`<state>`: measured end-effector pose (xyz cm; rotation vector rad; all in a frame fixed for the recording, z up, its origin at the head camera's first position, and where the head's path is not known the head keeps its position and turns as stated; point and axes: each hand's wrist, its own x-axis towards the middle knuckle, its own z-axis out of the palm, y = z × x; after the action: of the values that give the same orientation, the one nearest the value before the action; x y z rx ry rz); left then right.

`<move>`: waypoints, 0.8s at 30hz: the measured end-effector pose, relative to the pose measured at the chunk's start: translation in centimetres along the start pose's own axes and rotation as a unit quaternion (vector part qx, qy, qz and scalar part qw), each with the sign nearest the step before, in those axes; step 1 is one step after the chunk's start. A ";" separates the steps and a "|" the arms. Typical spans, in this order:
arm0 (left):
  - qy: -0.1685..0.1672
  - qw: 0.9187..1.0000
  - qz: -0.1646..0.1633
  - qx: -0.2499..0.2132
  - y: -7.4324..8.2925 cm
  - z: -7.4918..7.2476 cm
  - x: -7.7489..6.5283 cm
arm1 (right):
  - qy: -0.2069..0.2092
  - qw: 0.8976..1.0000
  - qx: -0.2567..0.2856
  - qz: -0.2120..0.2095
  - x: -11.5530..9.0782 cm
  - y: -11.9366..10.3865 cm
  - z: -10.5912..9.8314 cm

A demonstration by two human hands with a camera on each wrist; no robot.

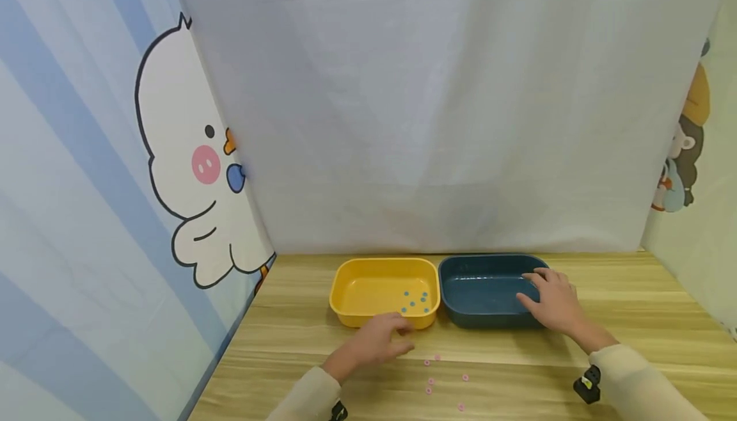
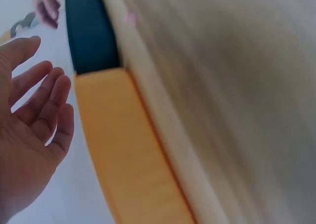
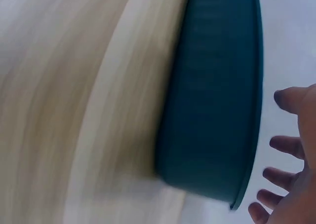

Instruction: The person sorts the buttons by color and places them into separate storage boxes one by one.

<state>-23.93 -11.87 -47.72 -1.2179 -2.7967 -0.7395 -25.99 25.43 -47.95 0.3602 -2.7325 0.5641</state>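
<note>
My left hand hovers by the front rim of a yellow basin, its fingers loosely bent around nothing. Several small blue rings lie in the right part of that basin. Over the right end of a dark teal basin is my right hand, fingers spread and holding nothing. In the right wrist view, the fingers appear apart from the teal basin's rim. Several small pink rings are scattered on the table in front of the basins, to the right of my left hand.
The two basins stand side by side on a wood-grain table. Behind them hangs a pale grey cloth. A blue-striped curtain with a cartoon bird closes off the left side, and a printed curtain the right.
</note>
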 end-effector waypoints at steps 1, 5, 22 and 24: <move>-0.020 1.000 0.003 -0.003 0.2 0.4 0.0 | -0.001 1.000 -0.005 0.008 -0.1 0.4 0.0; -0.082 0.996 0.019 -0.015 0.8 2.1 0.1 | -0.019 0.999 -0.007 0.030 -0.4 1.8 -0.1; -0.143 0.986 0.089 0.013 0.7 5.3 0.1 | -0.076 0.993 0.061 0.062 -1.2 4.2 1.0; -0.143 0.985 0.095 0.024 0.7 5.3 0.1 | -0.081 0.992 0.065 0.066 -1.2 4.2 1.0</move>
<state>-22.53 -9.16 -52.12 -1.6756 -2.8318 -0.5191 -26.46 28.94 -50.63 0.2675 -2.8991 0.7841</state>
